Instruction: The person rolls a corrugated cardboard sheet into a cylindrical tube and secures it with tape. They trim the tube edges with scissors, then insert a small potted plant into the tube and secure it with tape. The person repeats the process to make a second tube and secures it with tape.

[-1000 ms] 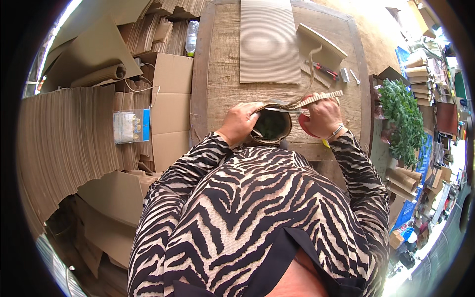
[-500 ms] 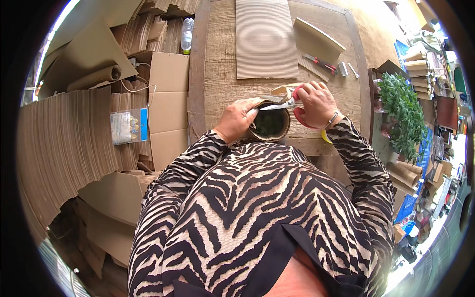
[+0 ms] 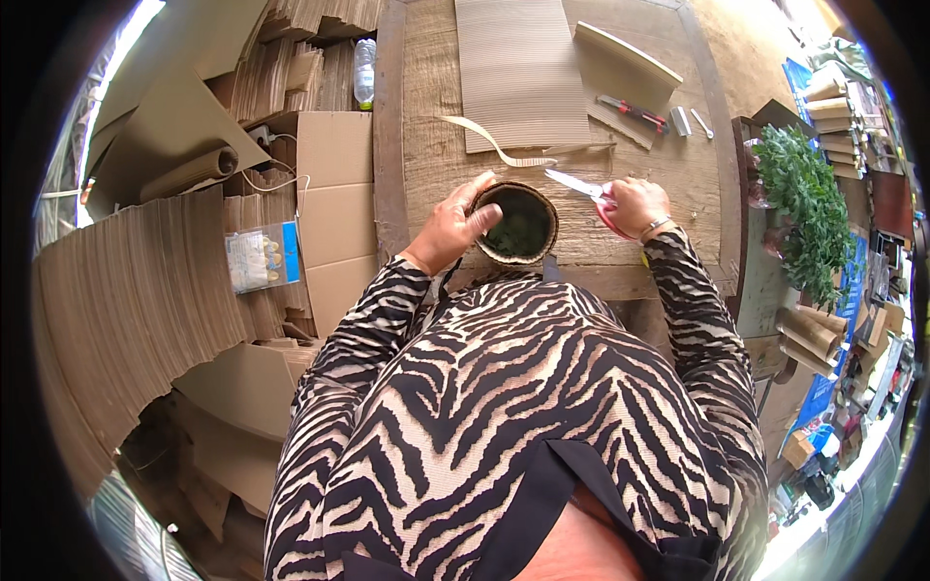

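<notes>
At the near edge of the table stands a round cardboard pot (image 3: 531, 258), its dark inside showing something green that is hard to make out. My left hand (image 3: 449, 228) grips its left wall, thumb over the rim and fingers outside. To the right, my right hand (image 3: 636, 206) is closed around the red handles of a pair of scissors (image 3: 578, 184). The blades point left and lie apart from the pot's rim. Just beyond the pot, a curled pale cardboard strip (image 3: 496, 147) rests on the wooden table (image 3: 426, 82).
Corrugated sheets (image 3: 523, 73) lie farther back, beside a red-and-black utility knife (image 3: 635, 114) and a small grey block (image 3: 680, 121). Stacked cardboard (image 3: 136, 290) and a plastic bottle (image 3: 364, 73) stand on the left. Green foliage (image 3: 799, 213) is at the right.
The scissors have moved right, away from the pot's rim. A pale strip that hung at the rim now lies loose on the table. My left hand has shifted slightly left with the pot.
</notes>
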`<state>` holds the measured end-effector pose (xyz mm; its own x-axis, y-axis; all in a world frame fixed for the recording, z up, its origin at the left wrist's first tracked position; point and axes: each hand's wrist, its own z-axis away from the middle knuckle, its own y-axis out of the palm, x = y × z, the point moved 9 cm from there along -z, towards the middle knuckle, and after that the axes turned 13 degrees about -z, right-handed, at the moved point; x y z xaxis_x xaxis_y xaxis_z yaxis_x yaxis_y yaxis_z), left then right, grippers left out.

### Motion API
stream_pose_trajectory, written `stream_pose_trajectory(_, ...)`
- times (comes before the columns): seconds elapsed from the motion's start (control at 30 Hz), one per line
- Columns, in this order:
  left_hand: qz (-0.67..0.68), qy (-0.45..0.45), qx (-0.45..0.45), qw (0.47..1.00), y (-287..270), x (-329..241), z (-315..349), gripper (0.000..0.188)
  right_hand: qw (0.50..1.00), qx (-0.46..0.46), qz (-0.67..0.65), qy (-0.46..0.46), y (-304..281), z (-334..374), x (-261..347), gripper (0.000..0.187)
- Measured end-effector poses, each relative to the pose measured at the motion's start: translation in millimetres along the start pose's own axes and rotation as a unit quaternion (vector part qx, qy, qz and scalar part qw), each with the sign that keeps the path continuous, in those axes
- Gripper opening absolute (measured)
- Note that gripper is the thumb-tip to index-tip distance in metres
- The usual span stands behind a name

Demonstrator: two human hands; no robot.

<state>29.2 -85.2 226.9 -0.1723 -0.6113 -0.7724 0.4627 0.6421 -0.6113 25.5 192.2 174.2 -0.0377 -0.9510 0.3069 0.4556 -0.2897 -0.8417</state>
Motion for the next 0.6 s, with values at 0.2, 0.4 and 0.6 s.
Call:
stream_pose_trajectory(0.2,-0.134,-0.059,0.019,0.989,4.3,3.5,18.4,0.071,0.980,-0.052,-0.088,0.168,4.6,32.2,-96.5,0.036)
stream_pose_trajectory(0.4,-0.255,-0.045,-0.031,0.965,-1.5,-2.8,20.2,0.050,0.956,-0.105,0.005,0.274,22.3,19.6,-218.6,0.034)
stream_pose_trajectory(0.6,-0.279,-0.047,-0.057,0.957,-0.2,-18.3,21.2,0.037,0.952,-0.030,-0.004,0.303,44.3,-1.0,-258.3,0.040)
